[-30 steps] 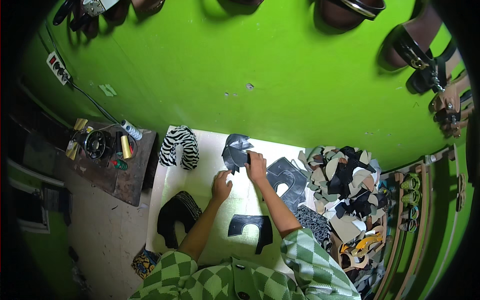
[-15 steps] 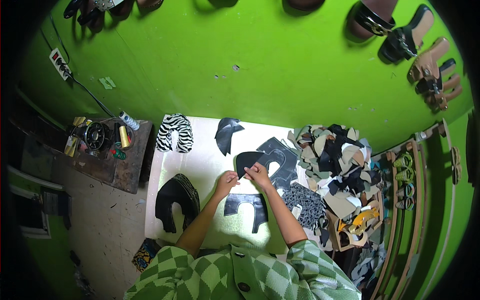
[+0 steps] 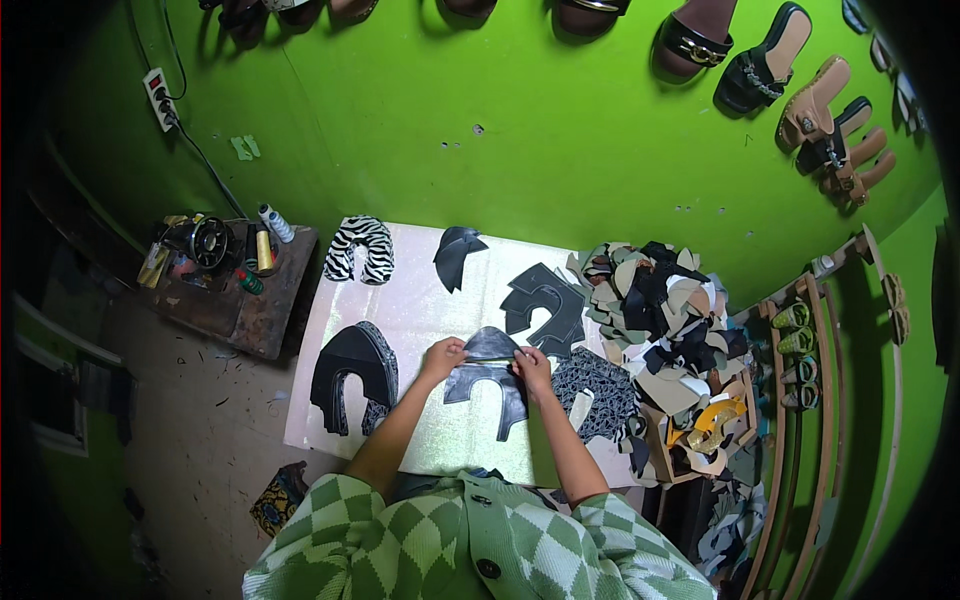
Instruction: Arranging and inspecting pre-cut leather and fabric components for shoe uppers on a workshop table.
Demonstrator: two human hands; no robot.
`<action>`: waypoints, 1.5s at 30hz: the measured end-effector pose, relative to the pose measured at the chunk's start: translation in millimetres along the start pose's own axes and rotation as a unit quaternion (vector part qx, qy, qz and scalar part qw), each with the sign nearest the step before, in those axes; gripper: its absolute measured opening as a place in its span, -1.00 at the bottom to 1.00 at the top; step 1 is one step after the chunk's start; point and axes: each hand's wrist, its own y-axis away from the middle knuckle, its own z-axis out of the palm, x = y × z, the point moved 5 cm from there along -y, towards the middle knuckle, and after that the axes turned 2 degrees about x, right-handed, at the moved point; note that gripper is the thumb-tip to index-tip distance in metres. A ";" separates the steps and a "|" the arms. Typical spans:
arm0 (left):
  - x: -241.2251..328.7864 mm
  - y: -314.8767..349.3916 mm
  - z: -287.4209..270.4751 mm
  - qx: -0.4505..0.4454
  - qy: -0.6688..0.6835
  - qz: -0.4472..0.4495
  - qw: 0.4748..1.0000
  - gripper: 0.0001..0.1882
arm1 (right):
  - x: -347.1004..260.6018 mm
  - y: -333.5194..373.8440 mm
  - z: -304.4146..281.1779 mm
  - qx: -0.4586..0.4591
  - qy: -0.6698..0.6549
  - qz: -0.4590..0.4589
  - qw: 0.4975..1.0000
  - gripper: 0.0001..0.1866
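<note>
The black, dome-shaped leather piece [image 3: 492, 345] stretches between both hands, its curved edge facing 12 o'clock, its long axis running 9 to 3. The left hand [image 3: 443, 358] pinches its 9 o'clock end, the right hand [image 3: 535, 371] its 3 o'clock end. A black, arch-shaped leather piece [image 3: 504, 380] lies at 6 o'clock; half a second ago, the hands were closer together

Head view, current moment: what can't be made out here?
All in the head view:
- Curved black piece: its ends, covered by the left hand and right hand.
- Topmost sandals: cut off by the upper edge.
- Patterned bundle: partly hidden by the green sleeve.
- Scrap pile: lower layers, buried under upper scraps.
</note>
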 end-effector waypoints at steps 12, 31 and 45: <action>-17.7 7.7 0.2 0.104 -0.199 -0.017 0.974 -0.77 | 12.9 -19.2 -31.8 0.073 0.323 -0.139 0.933 -0.92; -6.6 19.2 0.7 0.175 -0.183 0.006 0.967 -0.81 | -2.5 -6.2 -15.3 0.103 0.419 -0.159 0.888 -0.93; 32.0 70.9 35.4 0.103 -0.495 0.302 0.808 -0.71 | -2.4 50.3 20.5 -0.041 0.563 -0.431 0.704 -0.64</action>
